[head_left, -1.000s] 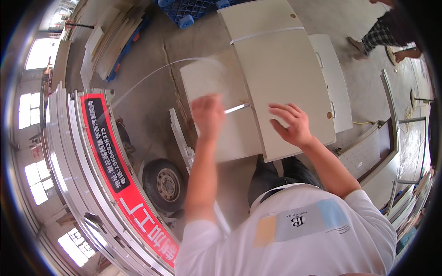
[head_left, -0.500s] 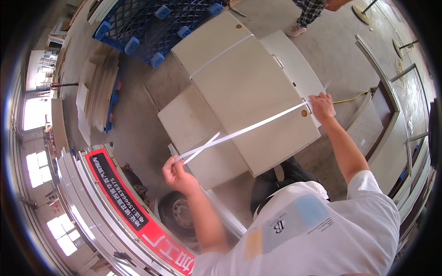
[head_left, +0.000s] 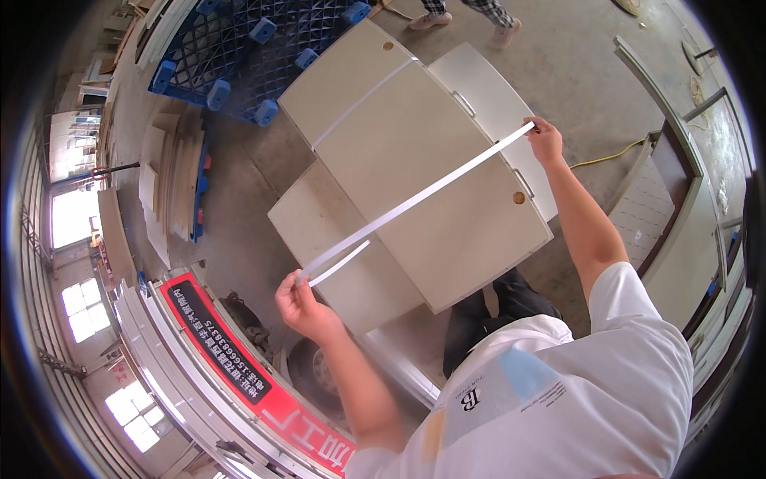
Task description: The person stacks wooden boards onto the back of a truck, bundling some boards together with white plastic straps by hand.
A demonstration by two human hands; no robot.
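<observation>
A white strap (head_left: 431,190) is stretched slantwise above a stack of beige panels (head_left: 447,239). My left hand (head_left: 300,306) pinches it by the near left side of the stack, and a short loose tail curves back from those fingers. At the far right, my right hand (head_left: 546,143) grips the strap's other end above a paler panel (head_left: 471,72) that juts out from under the stack. A second white band (head_left: 363,104) lies across the far part of the top panel. Slotted handles and round brown-rimmed holes show along the panels' right side.
A blue plastic pallet (head_left: 215,56) lies beyond the stack. Upright boards (head_left: 163,176) lean at the left. A red sign (head_left: 239,359) and a wheel (head_left: 319,367) are near my left arm. Metal frames (head_left: 678,160) stand at the right. Another person's legs (head_left: 463,12) show at the far edge.
My right hand has moved away and a little left with the strap's end, so the strap now crosses the stack more steeply. The other person's feet have shifted left.
</observation>
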